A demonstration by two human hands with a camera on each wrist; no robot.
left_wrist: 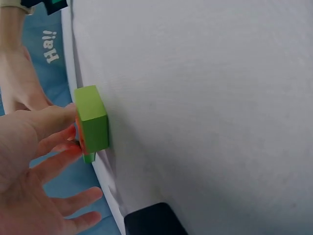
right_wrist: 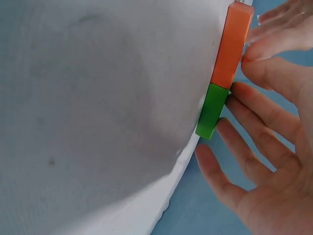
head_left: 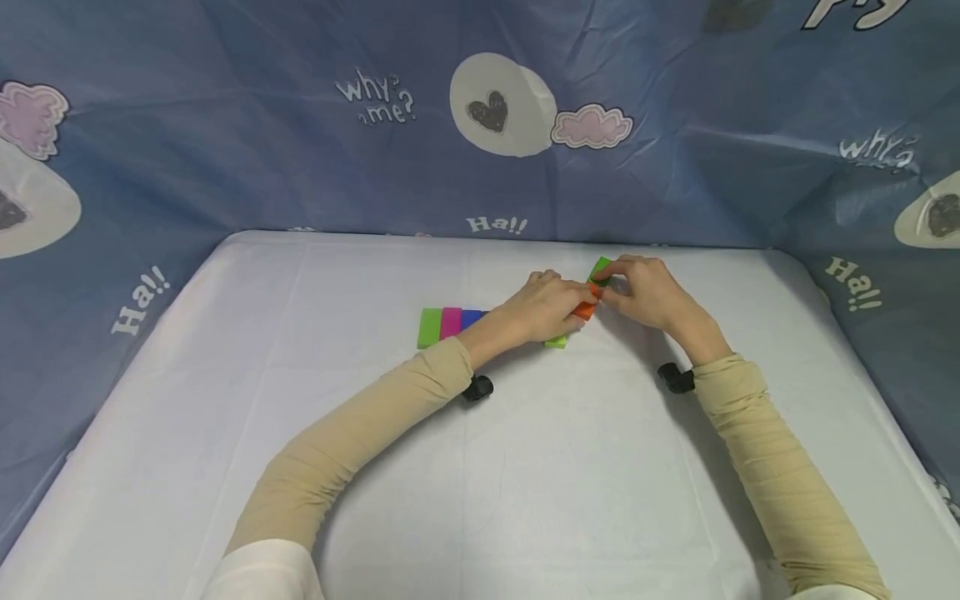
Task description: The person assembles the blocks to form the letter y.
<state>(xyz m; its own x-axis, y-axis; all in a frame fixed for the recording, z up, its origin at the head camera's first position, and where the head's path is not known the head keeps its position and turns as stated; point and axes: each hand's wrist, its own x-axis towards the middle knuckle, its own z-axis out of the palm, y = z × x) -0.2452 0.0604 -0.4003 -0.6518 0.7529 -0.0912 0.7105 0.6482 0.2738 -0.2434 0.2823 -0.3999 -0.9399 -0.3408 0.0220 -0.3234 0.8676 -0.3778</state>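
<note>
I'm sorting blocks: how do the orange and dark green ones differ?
The orange block is brighter than the dark green block. In the right wrist view, the orange block also looks longer than the dark green one. Both are straight-sided and appear to touch end to end.

The blue cloth (head_left: 285,183) carries pale lettering: a "Ha!!" (head_left: 497,225) just beyond the left hand (head_left: 536,307), "why? me?" (head_left: 378,98) farther up to its left, another "Ha!!" (head_left: 141,300) well leftward. Right of the right hand (head_left: 647,292) stands a third "Ha!!" (head_left: 852,282) — "why?" (head_left: 877,152) above it — and, higher, a cut-off word (head_left: 855,12), not fully readable.
</note>
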